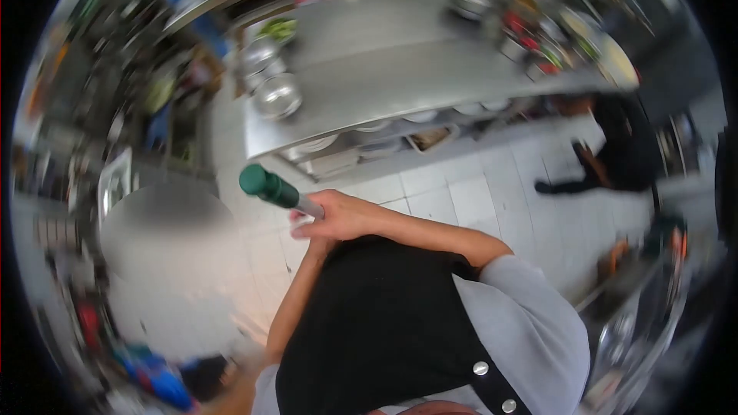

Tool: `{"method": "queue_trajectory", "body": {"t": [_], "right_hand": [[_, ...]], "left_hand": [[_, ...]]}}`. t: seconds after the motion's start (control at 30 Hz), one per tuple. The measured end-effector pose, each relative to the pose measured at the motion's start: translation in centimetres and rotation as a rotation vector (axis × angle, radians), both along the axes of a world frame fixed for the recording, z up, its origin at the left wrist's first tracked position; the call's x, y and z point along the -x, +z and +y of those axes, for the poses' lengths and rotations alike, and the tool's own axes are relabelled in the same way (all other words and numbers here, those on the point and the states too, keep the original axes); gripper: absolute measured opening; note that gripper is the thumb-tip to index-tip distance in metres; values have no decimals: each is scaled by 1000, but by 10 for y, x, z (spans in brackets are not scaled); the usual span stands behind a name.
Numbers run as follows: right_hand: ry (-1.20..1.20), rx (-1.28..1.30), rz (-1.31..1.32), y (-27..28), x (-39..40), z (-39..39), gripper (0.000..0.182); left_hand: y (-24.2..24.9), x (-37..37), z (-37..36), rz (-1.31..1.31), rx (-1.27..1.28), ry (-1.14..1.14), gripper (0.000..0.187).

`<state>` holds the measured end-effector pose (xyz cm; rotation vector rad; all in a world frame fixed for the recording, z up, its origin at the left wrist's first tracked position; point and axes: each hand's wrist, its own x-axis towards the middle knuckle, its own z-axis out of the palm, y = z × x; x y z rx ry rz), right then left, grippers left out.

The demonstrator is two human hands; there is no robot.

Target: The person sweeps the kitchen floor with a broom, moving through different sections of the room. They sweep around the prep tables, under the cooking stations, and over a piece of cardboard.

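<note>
My right hand [344, 216] is wrapped round a pole with a green end cap [269, 185] and a pale metal shaft [310, 206]. Its capped end points up and to the left, in front of my black apron. Past my hand, the rest of the pole is out of sight behind my hands and body. My left hand [322, 245] comes up from below, close under the right hand, which covers most of it. Its fingers are hidden, so I cannot tell whether it grips the pole.
Ahead stands a steel table [384, 54] bearing metal bowls [277, 96], a bowl of greens [277, 29] and several food containers [538, 38]. A person in dark clothes [626, 142] is at the right. Pale floor tiles [438, 200] lie between. A blurred round grey shape [165, 219] is at the left.
</note>
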<state>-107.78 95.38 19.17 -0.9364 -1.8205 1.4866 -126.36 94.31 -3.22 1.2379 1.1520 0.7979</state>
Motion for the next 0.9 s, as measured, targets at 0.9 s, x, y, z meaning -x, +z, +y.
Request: {"method": "queue_trajectory", "body": {"t": [0.9], "right_hand": [[-1999,142,244,-31,-65,-420,49]], "left_hand": [[-54,145,37,360,-210,-513,25]]}}
